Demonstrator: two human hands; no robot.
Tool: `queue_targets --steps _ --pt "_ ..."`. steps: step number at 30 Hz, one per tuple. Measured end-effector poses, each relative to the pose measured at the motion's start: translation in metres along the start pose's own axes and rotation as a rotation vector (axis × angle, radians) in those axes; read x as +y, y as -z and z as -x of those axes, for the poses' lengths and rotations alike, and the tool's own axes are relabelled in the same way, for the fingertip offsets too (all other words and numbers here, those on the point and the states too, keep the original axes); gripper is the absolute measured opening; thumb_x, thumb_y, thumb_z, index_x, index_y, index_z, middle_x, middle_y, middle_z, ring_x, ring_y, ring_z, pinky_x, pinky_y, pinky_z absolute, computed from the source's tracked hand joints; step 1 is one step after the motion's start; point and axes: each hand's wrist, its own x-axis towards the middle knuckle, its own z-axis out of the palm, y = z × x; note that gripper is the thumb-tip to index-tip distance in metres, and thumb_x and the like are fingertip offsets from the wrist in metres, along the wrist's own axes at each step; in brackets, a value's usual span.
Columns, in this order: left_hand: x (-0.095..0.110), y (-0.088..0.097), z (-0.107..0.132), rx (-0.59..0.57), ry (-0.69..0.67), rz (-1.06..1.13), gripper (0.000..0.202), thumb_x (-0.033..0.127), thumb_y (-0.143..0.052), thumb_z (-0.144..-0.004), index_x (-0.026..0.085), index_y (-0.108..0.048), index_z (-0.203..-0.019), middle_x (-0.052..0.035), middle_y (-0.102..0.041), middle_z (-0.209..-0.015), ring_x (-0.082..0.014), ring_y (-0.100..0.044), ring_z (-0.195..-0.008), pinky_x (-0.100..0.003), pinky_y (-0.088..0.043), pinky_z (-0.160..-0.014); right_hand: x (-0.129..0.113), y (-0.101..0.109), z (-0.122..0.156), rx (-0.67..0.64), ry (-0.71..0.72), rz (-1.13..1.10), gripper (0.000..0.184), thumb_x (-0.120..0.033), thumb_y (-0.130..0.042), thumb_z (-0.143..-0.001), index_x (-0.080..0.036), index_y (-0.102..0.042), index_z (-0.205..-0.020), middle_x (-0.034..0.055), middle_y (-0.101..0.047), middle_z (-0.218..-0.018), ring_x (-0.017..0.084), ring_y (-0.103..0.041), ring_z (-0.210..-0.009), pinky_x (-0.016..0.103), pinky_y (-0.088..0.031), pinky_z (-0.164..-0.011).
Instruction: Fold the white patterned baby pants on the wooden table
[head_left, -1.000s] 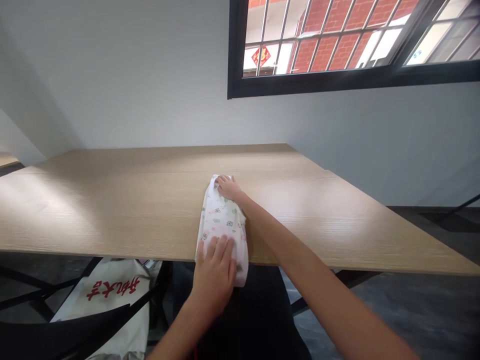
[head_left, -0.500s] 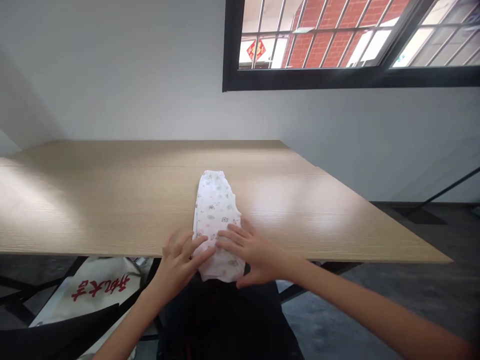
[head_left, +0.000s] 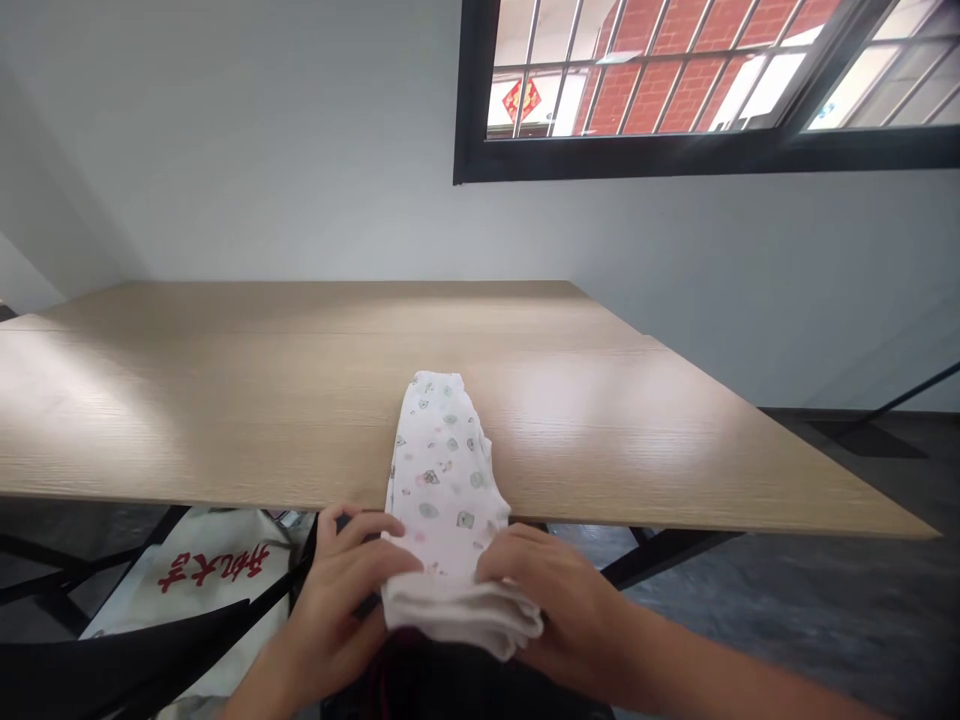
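Note:
A pair of small white printed baby pants [head_left: 442,470], folded lengthwise, lies with its far part on the table. The near part hangs past the front edge, and its lowest end is turned up into a thick plain band of layers. My left hand [head_left: 341,580] pinches the left side of this end, with the thumb below and fingers on top. At the right side, my right hand [head_left: 562,600] is closed around the cloth, fingers curled over it and the thumb mostly hidden.
The wooden table [head_left: 247,400] stretches to a pale wall. A barred window [head_left: 660,90] is at the upper right. Below the table's left part sits a cream bag [head_left: 217,570] with red characters, beside a black strip [head_left: 120,650]. Dark table legs [head_left: 667,555] show underneath.
The pants have slid toward me, further over the table edge. My hands went from lying flat on the cloth to gripping its near end, which is now lifted and turned up.

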Motion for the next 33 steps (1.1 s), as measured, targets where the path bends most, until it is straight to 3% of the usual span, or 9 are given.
queue_targets --steps 2,6,10,15,21,25,29,31,33 --pt "0.001 0.005 -0.023 0.086 0.140 0.027 0.023 0.034 -0.042 -0.088 0.021 -0.061 -0.086 -0.0031 -0.066 -0.084 -0.0197 -0.058 -0.085 -0.035 -0.041 -0.083 0.009 0.010 -0.019 0.058 -0.115 0.006 0.012 -0.035 -0.051 -0.087 -0.026 -0.047 -0.094 0.0007 -0.060 -0.073 0.016 -0.056 -0.059 0.026 -0.042 -0.054" --pt "-0.031 -0.005 -0.091 0.033 0.475 -0.107 0.033 0.039 -0.033 -0.091 0.018 -0.058 -0.096 -0.0033 -0.065 -0.090 -0.0171 -0.060 -0.082 -0.026 -0.047 -0.071 0.066 0.027 -0.083 0.050 -0.404 0.156 0.021 -0.037 -0.055 -0.085 -0.020 -0.051 -0.096 0.0009 -0.060 -0.075 0.017 -0.056 -0.064 0.025 -0.041 -0.057" --pt "-0.062 -0.034 -0.125 0.056 0.550 -0.292 0.035 0.026 -0.043 -0.087 0.009 -0.049 -0.117 -0.0182 -0.053 -0.120 -0.0296 -0.051 -0.109 -0.049 -0.037 -0.091 0.112 0.013 -0.118 0.024 -0.462 0.546 0.047 -0.029 -0.053 -0.086 -0.011 -0.040 -0.128 0.0142 -0.053 -0.118 0.027 -0.049 -0.104 0.035 -0.041 -0.081" --pt "-0.046 -0.060 -0.093 -0.100 0.303 -0.366 0.029 0.018 -0.042 -0.089 0.020 -0.053 -0.115 -0.0077 -0.049 -0.130 -0.0240 -0.043 -0.121 -0.051 -0.018 -0.106 0.138 -0.025 -0.116 -0.077 -0.246 0.858 0.038 -0.030 -0.037 -0.095 -0.029 -0.039 -0.133 0.0103 -0.037 -0.138 0.031 -0.033 -0.121 0.055 -0.025 -0.095" --pt "-0.010 -0.057 -0.030 -0.194 0.179 -0.394 0.038 0.028 -0.037 -0.093 0.019 -0.042 -0.130 -0.0074 -0.048 -0.133 -0.0248 -0.041 -0.124 -0.050 -0.026 -0.103 0.176 -0.019 -0.148 -0.031 -0.486 0.891 0.040 -0.035 -0.030 -0.097 -0.020 -0.041 -0.132 0.0147 -0.046 -0.129 0.034 -0.041 -0.112 0.057 -0.027 -0.090" --pt "-0.022 -0.037 -0.020 -0.251 0.131 -0.334 0.041 0.036 -0.039 -0.093 0.025 -0.038 -0.132 -0.0059 -0.044 -0.136 -0.0217 -0.042 -0.123 -0.049 -0.020 -0.107 0.156 -0.008 -0.142 -0.018 -0.295 0.727 0.033 -0.025 -0.035 -0.095 -0.019 -0.049 -0.124 0.0108 -0.048 -0.129 0.028 -0.040 -0.115 0.051 -0.023 -0.096" --pt "-0.048 -0.027 -0.029 -0.294 0.096 -0.274 0.065 0.052 -0.053 -0.082 0.023 -0.032 -0.136 -0.0092 -0.038 -0.140 -0.0264 -0.038 -0.126 -0.053 -0.018 -0.106 0.111 -0.004 -0.095 -0.177 -0.049 0.480 0.025 -0.029 -0.045 -0.091 -0.021 -0.058 -0.111 0.0067 -0.059 -0.114 0.023 -0.048 -0.107 0.049 -0.019 -0.100" --pt "-0.055 -0.028 -0.027 -0.295 0.051 -0.233 0.065 0.046 -0.058 -0.080 0.024 -0.034 -0.136 -0.0085 -0.040 -0.139 -0.0271 -0.039 -0.125 -0.052 -0.023 -0.104 0.092 -0.001 -0.064 -0.264 -0.022 0.426 0.035 -0.041 -0.056 -0.085 -0.020 -0.057 -0.112 0.0087 -0.058 -0.114 0.026 -0.048 -0.107 0.052 -0.016 -0.101" --pt "-0.055 -0.030 -0.020 -0.227 0.021 -0.177 0.041 0.027 -0.048 -0.087 0.026 -0.046 -0.127 -0.0061 -0.048 -0.133 -0.0234 -0.045 -0.119 -0.045 -0.031 -0.099 0.078 0.005 -0.034 -0.329 -0.025 0.399 0.058 -0.047 -0.065 -0.075 -0.018 -0.051 -0.122 0.0123 -0.052 -0.123 0.030 -0.042 -0.115 0.054 -0.015 -0.102"
